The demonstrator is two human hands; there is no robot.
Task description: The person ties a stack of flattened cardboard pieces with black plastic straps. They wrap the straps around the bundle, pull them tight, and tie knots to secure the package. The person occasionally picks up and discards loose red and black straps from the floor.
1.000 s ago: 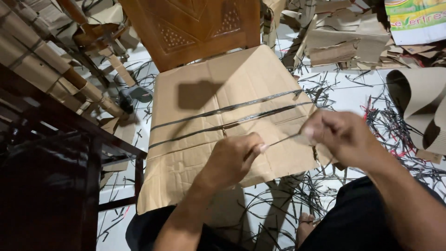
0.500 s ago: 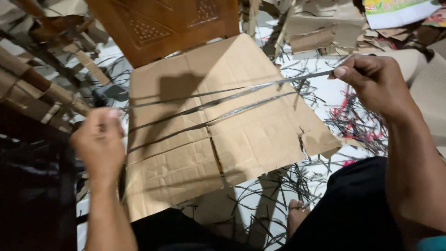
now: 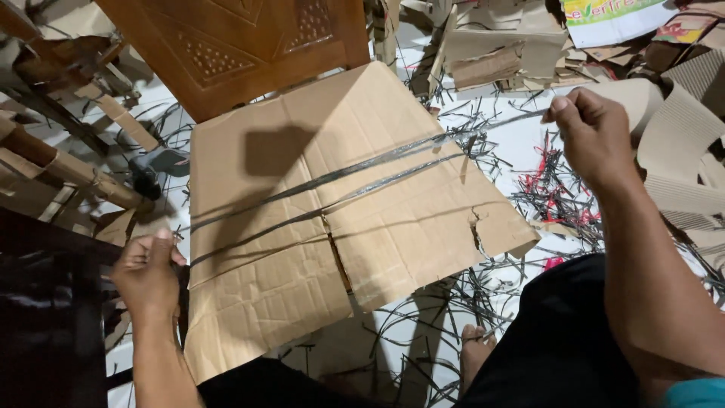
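A flattened brown cardboard sheet (image 3: 355, 227) lies over my lap and a seat. Two thin dark plastic strips (image 3: 332, 185) stretch across it from lower left to upper right. My left hand (image 3: 147, 272) is at the sheet's left edge, fingers closed on the strips' left ends. My right hand (image 3: 596, 132) is raised past the sheet's right edge, pinching the strips' right ends, so they run taut between both hands.
A carved wooden chair back (image 3: 242, 45) stands behind the sheet. Piles of cardboard scraps (image 3: 513, 45) fill the back right. Several loose dark strips (image 3: 544, 196) litter the white floor. Dark wooden furniture (image 3: 45, 302) is at left. My bare foot (image 3: 476, 351) shows below.
My hands have drawn apart along the strips: the left went to the sheet's left edge, the right up and out to the right. The strips now lie taut.
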